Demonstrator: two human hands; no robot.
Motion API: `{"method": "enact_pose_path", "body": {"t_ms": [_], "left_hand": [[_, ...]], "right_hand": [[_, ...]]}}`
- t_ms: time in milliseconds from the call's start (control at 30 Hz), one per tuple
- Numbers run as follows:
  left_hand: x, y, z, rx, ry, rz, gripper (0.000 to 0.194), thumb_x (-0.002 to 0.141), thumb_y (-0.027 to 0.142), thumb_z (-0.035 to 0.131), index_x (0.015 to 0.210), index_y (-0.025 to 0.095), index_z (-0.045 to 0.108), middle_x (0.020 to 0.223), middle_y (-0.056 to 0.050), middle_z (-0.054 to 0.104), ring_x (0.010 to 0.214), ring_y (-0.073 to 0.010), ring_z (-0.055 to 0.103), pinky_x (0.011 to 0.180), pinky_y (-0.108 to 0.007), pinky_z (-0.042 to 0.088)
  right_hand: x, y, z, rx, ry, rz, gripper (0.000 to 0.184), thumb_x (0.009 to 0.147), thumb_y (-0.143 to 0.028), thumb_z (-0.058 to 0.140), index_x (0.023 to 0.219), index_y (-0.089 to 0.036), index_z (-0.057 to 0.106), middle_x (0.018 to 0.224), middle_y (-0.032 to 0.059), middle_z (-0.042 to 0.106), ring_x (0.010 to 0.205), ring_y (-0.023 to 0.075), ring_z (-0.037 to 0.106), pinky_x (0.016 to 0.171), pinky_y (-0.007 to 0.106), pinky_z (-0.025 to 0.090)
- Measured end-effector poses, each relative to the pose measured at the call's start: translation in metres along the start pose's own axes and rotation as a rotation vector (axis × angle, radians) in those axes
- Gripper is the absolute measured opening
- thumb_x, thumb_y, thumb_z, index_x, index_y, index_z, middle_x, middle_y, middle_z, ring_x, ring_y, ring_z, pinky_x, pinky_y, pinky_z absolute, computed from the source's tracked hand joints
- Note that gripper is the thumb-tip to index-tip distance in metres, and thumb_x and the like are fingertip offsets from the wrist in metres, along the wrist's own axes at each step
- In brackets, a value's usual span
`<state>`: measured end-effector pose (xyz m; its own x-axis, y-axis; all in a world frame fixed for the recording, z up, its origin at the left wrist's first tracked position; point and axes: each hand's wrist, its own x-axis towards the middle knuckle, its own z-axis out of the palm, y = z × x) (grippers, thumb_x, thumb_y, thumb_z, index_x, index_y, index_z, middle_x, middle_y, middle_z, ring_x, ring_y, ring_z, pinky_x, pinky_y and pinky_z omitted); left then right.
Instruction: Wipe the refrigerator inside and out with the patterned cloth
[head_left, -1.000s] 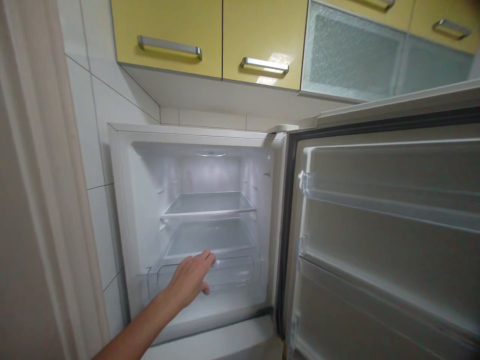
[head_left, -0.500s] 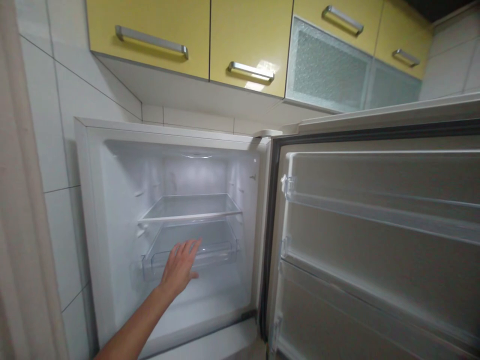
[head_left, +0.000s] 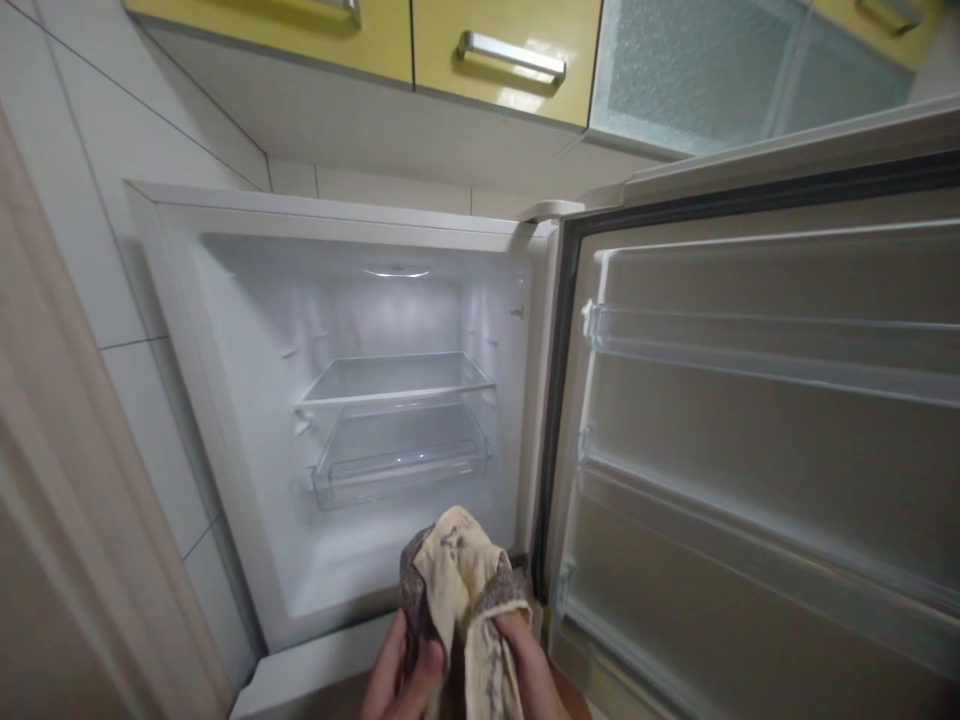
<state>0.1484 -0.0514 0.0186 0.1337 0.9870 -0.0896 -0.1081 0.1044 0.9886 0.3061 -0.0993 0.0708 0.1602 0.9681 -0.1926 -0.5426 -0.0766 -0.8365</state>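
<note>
A cream and grey-brown cloth (head_left: 459, 565) is bunched up between my two hands, low in front of the open fridge (head_left: 341, 222). My left hand (head_left: 405, 670) grips its left side, thumb toward me. On the right side, my right hand (head_left: 529, 665) has its fingers closed on a fold, partly covered by the fabric. Behind the cloth is the lit compartment, with a glass shelf (head_left: 397, 378) above a clear drawer (head_left: 405, 465). Its white floor shows below the drawer, partly hidden by the cloth.
The fridge door (head_left: 750, 440) stands wide on the right, with clear door shelves (head_left: 780, 365). Yellow cabinets (head_left: 502, 30) with metal handles hang above. To the left are a tiled wall (head_left: 142, 420) and a pale door frame (head_left: 97, 500).
An arm was stretched bare-handed toward the drawer. It has drawn back, and both hands now hold the cloth low in front. The view has tipped downward.
</note>
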Motion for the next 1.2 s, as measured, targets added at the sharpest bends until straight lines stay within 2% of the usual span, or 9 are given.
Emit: {"method": "enact_pose_path", "body": {"t_ms": [167, 300, 433, 600, 733, 900, 1000, 1100, 1200], "left_hand": [[0.016, 0.01, -0.011, -0.017, 0.045, 0.071, 0.106, 0.079, 0.081, 0.076, 0.162, 0.023, 0.044, 0.159, -0.013, 0.065, 0.15, -0.0351, 0.059, 0.124, -0.045, 0.052], [0.039, 0.015, -0.037, 0.148, 0.108, 0.027, 0.101, 0.087, 0.081, 0.058, 0.171, 0.03, 0.033, 0.16, -0.007, 0.064, 0.148, -0.0369, 0.061, 0.119, -0.049, 0.057], [0.045, 0.029, -0.039, 0.167, 0.033, 0.171, 0.09, 0.097, 0.076, 0.044, 0.173, 0.035, 0.022, 0.169, -0.002, 0.056, 0.157, -0.0321, 0.05, 0.126, -0.046, 0.049], [0.037, 0.052, -0.014, 0.131, -0.031, 0.229, 0.075, 0.081, 0.077, 0.076, 0.135, 0.025, 0.066, 0.154, -0.011, 0.068, 0.15, -0.0357, 0.058, 0.126, -0.046, 0.048], [0.032, 0.065, -0.013, 0.028, 0.075, 0.275, 0.06, 0.072, 0.069, 0.086, 0.109, 0.024, 0.071, 0.132, -0.012, 0.078, 0.128, -0.0347, 0.07, 0.112, -0.044, 0.057], [0.009, 0.066, -0.022, -0.161, -0.054, 0.424, 0.041, 0.078, 0.05, 0.086, 0.076, 0.026, 0.053, 0.11, -0.006, 0.079, 0.119, -0.0334, 0.072, 0.1, -0.044, 0.06], [0.001, 0.062, -0.019, 0.026, -0.1, 0.58, 0.026, 0.078, 0.047, 0.081, 0.091, 0.03, 0.066, 0.109, -0.006, 0.078, 0.13, -0.036, 0.067, 0.121, -0.054, 0.047], [0.003, 0.06, -0.013, 0.292, -0.006, 0.635, 0.07, 0.069, 0.034, 0.083, 0.136, 0.033, 0.063, 0.131, -0.008, 0.071, 0.13, -0.0344, 0.066, 0.124, -0.056, 0.046], [0.006, 0.057, -0.01, 0.417, 0.038, 0.649, 0.084, 0.067, 0.031, 0.086, 0.146, 0.032, 0.057, 0.135, -0.01, 0.066, 0.123, -0.0329, 0.068, 0.112, -0.052, 0.057]], "right_hand": [[0.03, -0.001, 0.022, 0.046, -0.214, -0.021, 0.074, 0.075, -0.073, 0.088, 0.122, -0.016, 0.084, 0.121, 0.013, 0.08, 0.141, 0.038, 0.062, 0.126, 0.049, 0.043], [0.031, -0.009, 0.015, -0.031, -0.097, -0.106, 0.069, 0.072, -0.067, 0.095, 0.12, -0.019, 0.084, 0.13, 0.0116, 0.077, 0.142, 0.0354, 0.061, 0.127, 0.044, 0.041], [0.026, -0.018, 0.01, -0.036, -0.031, -0.17, 0.071, 0.073, -0.074, 0.093, 0.12, -0.021, 0.084, 0.134, 0.0108, 0.076, 0.136, 0.0359, 0.064, 0.124, 0.043, 0.044], [0.026, -0.03, 0.013, -0.184, -0.105, -0.312, 0.073, 0.081, -0.071, 0.089, 0.135, -0.023, 0.079, 0.134, 0.0099, 0.075, 0.13, 0.0342, 0.066, 0.121, 0.043, 0.047], [0.028, -0.035, 0.009, -0.242, -0.093, -0.381, 0.067, 0.088, -0.07, 0.084, 0.135, -0.024, 0.078, 0.136, 0.0089, 0.074, 0.126, 0.0307, 0.067, 0.119, 0.04, 0.047], [0.036, -0.027, 0.008, -0.238, -0.036, -0.363, 0.062, 0.091, -0.069, 0.081, 0.134, -0.024, 0.077, 0.13, 0.0075, 0.076, 0.115, 0.0287, 0.07, 0.107, 0.037, 0.053], [0.039, -0.024, 0.011, -0.292, -0.085, -0.393, 0.057, 0.092, -0.062, 0.081, 0.134, -0.024, 0.077, 0.129, 0.0071, 0.076, 0.117, 0.0294, 0.068, 0.105, 0.035, 0.053], [0.039, -0.028, 0.019, -0.347, -0.114, -0.42, 0.051, 0.087, -0.056, 0.085, 0.125, -0.022, 0.081, 0.128, 0.0065, 0.076, 0.122, 0.0295, 0.066, 0.107, 0.033, 0.05], [0.036, -0.036, 0.033, -0.259, -0.16, -0.3, 0.052, 0.083, -0.058, 0.088, 0.117, -0.019, 0.082, 0.117, 0.0069, 0.078, 0.111, 0.0278, 0.069, 0.1, 0.032, 0.053]]}}
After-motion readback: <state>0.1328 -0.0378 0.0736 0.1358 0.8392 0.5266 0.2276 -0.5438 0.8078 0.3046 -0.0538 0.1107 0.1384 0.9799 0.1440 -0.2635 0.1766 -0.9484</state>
